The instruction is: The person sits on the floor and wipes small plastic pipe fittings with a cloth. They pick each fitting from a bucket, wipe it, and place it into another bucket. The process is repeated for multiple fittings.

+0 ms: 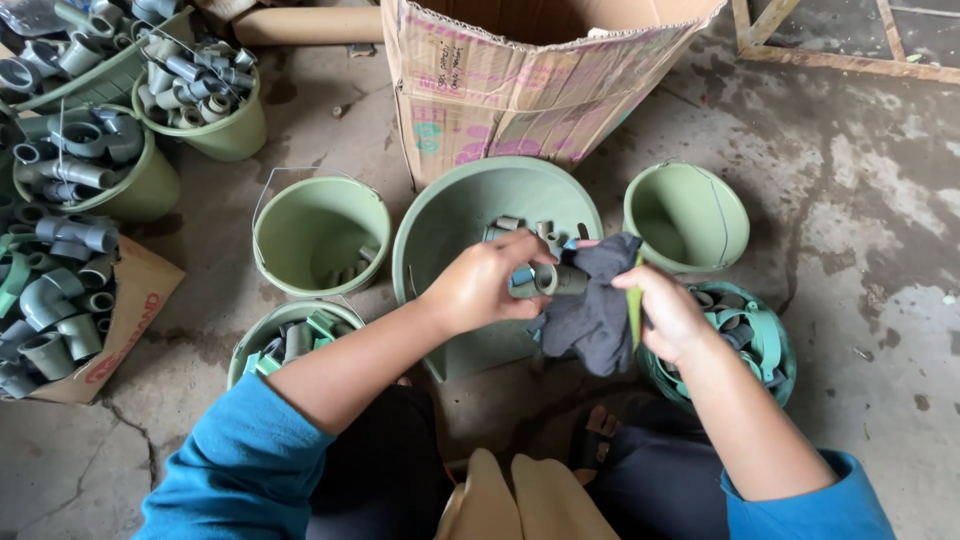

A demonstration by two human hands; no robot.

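cracked concrete floor, green buckets around. left hand (485,285) pinches grey pipe fitting (553,280) above big basin (440,225); right hand (668,312) clutches dark cloth (595,305) against fitting. step looks like wiping; next likely calls for turning fitting inside cloth.

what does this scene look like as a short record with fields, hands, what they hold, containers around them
left hand: left hand grips a short grey plastic pipe fitting
right hand: right hand holds a dark grey cloth against the fitting
below hands: large round green plastic basin with a few fittings inside
nearby: small green plastic buckets, some nearly empty, some filled with grey fittings
behind: open brown cardboard box
floor: stained cracked concrete floor
person: blue sleeves, seated low
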